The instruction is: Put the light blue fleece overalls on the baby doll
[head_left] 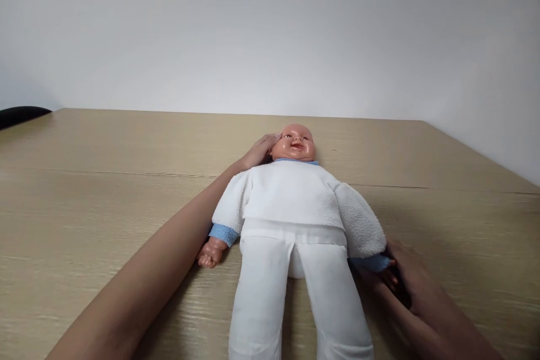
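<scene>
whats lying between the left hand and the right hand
The doll, as the head-camera view shows: the left hand is against its head, the right hand by its blue cuff.

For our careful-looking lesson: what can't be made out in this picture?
Head view, all three:
Baby doll: leg ends cut off by the bottom edge.
Right hand: fingertips hidden by the doll's white sleeve.
Black object: cut off by the left edge; its kind is unclear.
</scene>
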The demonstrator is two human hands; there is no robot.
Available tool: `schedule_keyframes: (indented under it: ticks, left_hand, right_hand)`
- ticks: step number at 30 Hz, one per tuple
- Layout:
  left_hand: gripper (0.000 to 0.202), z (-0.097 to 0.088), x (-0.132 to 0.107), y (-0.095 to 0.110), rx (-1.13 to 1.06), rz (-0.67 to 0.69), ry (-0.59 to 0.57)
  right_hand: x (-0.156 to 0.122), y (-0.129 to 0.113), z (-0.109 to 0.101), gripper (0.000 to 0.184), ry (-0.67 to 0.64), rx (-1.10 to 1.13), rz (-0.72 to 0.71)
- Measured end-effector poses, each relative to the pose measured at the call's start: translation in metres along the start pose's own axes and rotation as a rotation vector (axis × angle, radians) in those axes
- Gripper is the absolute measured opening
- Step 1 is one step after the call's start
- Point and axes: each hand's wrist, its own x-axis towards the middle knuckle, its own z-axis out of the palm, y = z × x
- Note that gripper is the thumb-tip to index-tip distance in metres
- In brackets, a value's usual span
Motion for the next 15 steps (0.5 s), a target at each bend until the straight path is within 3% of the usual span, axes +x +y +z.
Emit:
schedule_keyframes:
  ticks: [3,15]
  left_hand:
    - [0.049,0.001,-0.003,0.003,0.01,-0.026,-0.035]
    - [0.066,-0.007,-0.001,0.002,0.011,-0.129,0.003]
  right_hand:
    - [-0.002,0.005,0.001,0.033,-0.073,0.024,0.006]
    - [0.01,-0.012,0.008,0.033,-0.071,0.036,0.008]
